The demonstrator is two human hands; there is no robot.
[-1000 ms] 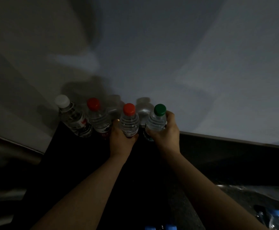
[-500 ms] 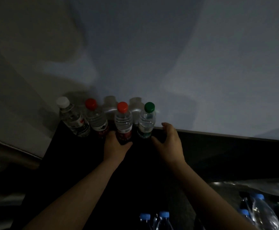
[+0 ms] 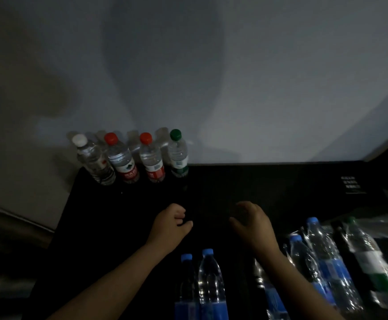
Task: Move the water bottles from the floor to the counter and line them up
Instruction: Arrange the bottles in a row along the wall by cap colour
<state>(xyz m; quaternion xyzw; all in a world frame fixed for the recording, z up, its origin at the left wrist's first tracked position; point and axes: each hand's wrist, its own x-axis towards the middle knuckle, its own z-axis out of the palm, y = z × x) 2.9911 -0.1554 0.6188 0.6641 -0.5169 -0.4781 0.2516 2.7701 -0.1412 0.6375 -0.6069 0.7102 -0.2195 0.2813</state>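
Several water bottles stand in a row at the back left of the black counter (image 3: pixel 257 181), against the wall: a white-capped bottle (image 3: pixel 93 160), two red-capped bottles (image 3: pixel 122 160) (image 3: pixel 151 161) and a green-capped bottle (image 3: pixel 178 155). My left hand (image 3: pixel 171 224) hovers over the counter with loosely curled fingers and holds nothing. My right hand (image 3: pixel 253 221) is beside it, fingers apart, also empty. Both hands are well in front of the row. Lower down stand two blue-capped bottles (image 3: pixel 208 280), and more blue-labelled bottles (image 3: pixel 320 255) are at the right.
A green-labelled bottle (image 3: pixel 370 257) in clear plastic wrap lies at the far right among the blue ones. A white wall rises behind the counter. A small white printed label (image 3: pixel 351 182) sits on the counter's right end. The scene is dim.
Both hands let go of the red-capped and green-capped bottles and drew back toward me. The view tilted down, bringing more bottles below into sight.
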